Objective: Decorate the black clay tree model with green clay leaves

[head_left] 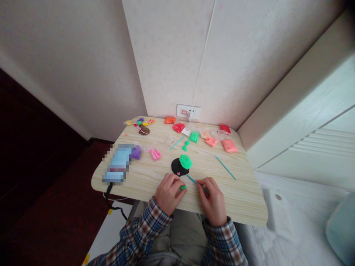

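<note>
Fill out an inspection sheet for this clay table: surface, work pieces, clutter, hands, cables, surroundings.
Surface: light wood-grain table, pushed against the wall.
Work pieces: small green clay piece at the left hand's fingertips; teal modelling tool in the right hand; black clay disc with a green clay lump on it, just beyond the hands.
Clutter: clay bags in red, orange, pink, green and purple along the far side; two spare teal tools; small finished figures at the far left corner; a blurred-out object at the left edge.
Hands: left hand on the green piece; right hand gripping the tool.
Cables: black cord hanging off the left edge.
Surroundings: wall socket behind the table; white panelled furniture to the right.
</note>
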The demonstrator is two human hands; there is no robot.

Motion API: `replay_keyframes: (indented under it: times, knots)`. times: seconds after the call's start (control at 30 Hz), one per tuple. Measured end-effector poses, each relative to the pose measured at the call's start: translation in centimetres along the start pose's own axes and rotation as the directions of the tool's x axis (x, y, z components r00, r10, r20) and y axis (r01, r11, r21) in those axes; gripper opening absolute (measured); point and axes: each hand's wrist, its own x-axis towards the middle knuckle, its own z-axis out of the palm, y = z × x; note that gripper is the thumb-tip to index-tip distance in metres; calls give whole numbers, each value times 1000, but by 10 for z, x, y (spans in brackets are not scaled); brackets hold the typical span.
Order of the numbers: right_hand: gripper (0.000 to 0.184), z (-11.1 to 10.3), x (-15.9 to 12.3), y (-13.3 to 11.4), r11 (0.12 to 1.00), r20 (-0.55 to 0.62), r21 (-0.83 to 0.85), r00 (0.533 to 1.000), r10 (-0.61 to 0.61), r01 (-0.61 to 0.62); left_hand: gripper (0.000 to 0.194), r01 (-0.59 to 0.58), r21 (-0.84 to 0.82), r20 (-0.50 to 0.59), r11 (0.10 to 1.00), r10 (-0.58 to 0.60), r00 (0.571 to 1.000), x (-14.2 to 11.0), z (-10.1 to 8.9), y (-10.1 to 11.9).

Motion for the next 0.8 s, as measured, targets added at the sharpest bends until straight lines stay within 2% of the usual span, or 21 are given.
replay_keyframes:
  times: [0.4, 0.6, 0.8]
  knots:
    - [13, 3, 1, 1, 997, -35, -80, 999, -17, 14, 11, -49, 29, -39, 998, 50, 998, 0, 2, 0]
    - [14, 3, 1, 0, 993, -49, -103, 997, -68, 62, 3, -46, 45, -52, 998, 48, 997, 0, 1, 0]
    - [15, 3, 1, -1, 989, -55, -128, 995, -88, 80, 12, -62, 67, -64, 996, 66, 996, 0, -4, 3]
